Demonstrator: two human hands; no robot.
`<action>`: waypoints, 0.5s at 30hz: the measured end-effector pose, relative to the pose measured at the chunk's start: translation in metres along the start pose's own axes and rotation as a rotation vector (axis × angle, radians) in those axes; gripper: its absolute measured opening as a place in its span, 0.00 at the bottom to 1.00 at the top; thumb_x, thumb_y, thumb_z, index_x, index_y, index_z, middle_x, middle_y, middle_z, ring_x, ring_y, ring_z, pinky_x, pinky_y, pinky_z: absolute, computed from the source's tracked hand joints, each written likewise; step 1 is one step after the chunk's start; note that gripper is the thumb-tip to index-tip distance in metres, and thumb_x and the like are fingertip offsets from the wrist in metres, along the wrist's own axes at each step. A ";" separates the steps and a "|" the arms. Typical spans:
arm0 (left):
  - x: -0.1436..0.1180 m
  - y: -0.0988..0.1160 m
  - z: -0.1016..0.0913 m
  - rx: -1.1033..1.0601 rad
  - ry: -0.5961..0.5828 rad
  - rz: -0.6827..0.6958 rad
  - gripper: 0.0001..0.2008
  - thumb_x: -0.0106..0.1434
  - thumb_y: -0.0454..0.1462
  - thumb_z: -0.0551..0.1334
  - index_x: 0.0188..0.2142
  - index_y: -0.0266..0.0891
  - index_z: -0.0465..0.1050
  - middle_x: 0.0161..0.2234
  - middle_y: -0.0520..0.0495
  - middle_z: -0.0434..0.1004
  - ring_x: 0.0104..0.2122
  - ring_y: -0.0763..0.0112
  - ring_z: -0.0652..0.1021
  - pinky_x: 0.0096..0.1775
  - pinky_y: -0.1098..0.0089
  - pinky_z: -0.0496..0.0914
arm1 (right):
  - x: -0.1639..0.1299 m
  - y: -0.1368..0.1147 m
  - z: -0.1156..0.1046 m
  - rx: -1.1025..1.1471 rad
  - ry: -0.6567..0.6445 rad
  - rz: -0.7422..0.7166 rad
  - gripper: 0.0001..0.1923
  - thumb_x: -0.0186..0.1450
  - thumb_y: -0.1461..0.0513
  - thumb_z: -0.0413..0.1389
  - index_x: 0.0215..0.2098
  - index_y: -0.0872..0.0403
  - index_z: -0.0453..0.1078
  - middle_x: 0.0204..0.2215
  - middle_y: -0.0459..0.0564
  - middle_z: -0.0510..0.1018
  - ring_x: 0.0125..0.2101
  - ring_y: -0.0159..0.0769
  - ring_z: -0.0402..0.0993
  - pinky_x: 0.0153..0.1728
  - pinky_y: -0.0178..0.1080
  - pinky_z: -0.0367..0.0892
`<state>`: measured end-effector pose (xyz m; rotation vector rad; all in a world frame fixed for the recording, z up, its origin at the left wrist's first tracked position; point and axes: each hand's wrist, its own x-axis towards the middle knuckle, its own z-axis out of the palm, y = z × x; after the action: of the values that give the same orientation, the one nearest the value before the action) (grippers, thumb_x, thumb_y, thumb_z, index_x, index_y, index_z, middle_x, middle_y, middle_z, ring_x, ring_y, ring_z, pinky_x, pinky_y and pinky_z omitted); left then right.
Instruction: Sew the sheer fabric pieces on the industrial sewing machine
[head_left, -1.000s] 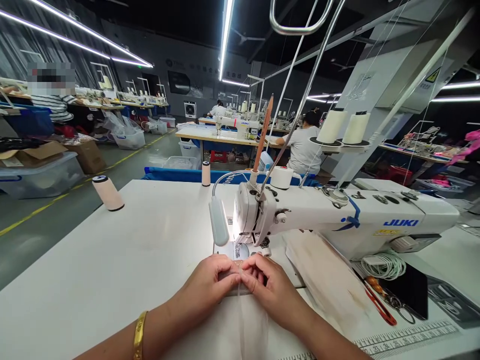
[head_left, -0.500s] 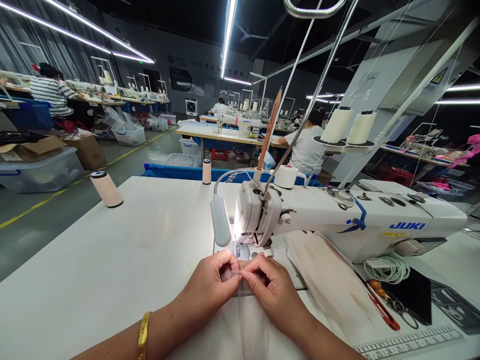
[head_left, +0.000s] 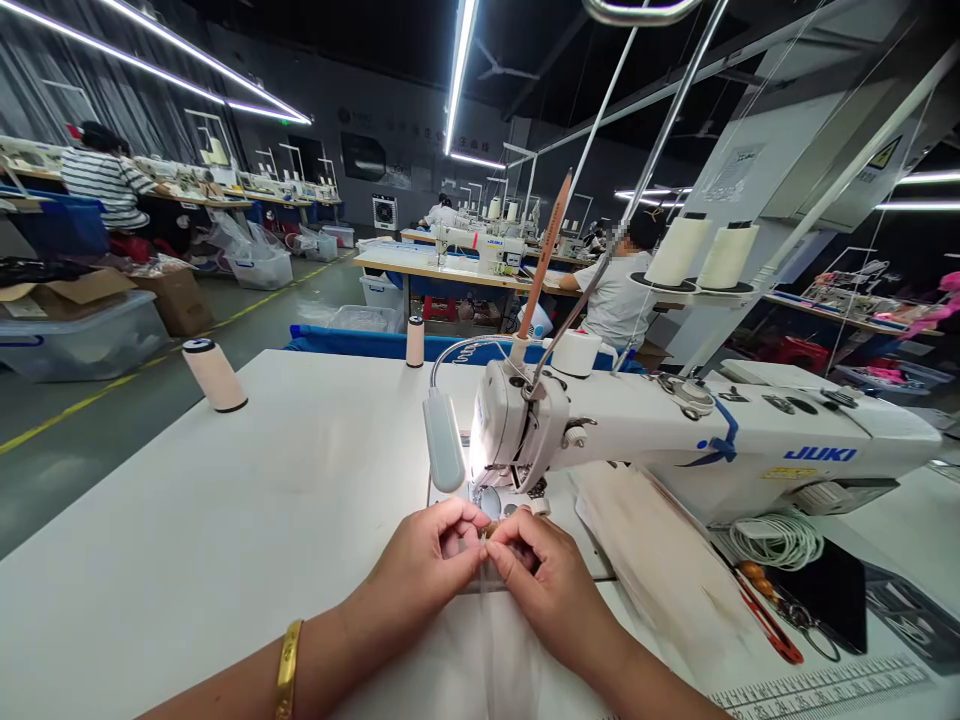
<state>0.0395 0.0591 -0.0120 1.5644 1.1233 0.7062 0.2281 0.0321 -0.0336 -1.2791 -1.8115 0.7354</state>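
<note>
Both hands meet just in front of the needle area of a white sewing machine (head_left: 622, 420). My left hand (head_left: 427, 555) is closed in a pinch on the edge of a sheer, whitish fabric (head_left: 504, 660). Against it, my right hand (head_left: 547, 575) pinches the same edge, thumbs nearly touching. From the fingertips the fabric hangs down toward me over the table edge. Fingers partly hide the gathered bit between them. A small lamp (head_left: 444, 440) lights the spot from the left of the machine head.
A stack of pale sheer fabric (head_left: 660, 560) lies right of my right hand, beside a coiled white cable (head_left: 780, 540), a black phone (head_left: 825, 590), red thread snips (head_left: 772, 625) and a clear ruler (head_left: 825, 685). Thread cones (head_left: 215, 375) stand at the table's far left. Co-workers sit beyond.
The hands stay together at nearly the same spot. Fingers have shifted slightly on the fabric edge, and less of it shows between the left thumb and forefinger. The view has moved a little.
</note>
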 end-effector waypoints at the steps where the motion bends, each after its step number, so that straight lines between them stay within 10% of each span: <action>1: 0.000 0.001 0.000 0.017 -0.009 0.016 0.14 0.60 0.49 0.64 0.35 0.42 0.75 0.26 0.55 0.67 0.26 0.70 0.66 0.30 0.69 0.62 | 0.000 0.000 0.000 -0.006 -0.001 -0.004 0.12 0.73 0.57 0.53 0.32 0.50 0.70 0.29 0.45 0.76 0.30 0.36 0.68 0.32 0.37 0.61; 15: 0.013 -0.013 -0.005 0.706 0.172 0.196 0.07 0.62 0.38 0.62 0.29 0.42 0.68 0.35 0.47 0.77 0.37 0.59 0.72 0.41 0.62 0.64 | 0.022 0.016 0.013 -0.379 -0.040 0.006 0.10 0.71 0.65 0.52 0.31 0.50 0.63 0.28 0.46 0.75 0.33 0.40 0.72 0.34 0.38 0.63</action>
<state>0.0364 0.0735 -0.0240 2.2638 1.4557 0.6093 0.2208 0.0576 -0.0474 -1.5184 -2.0461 0.4340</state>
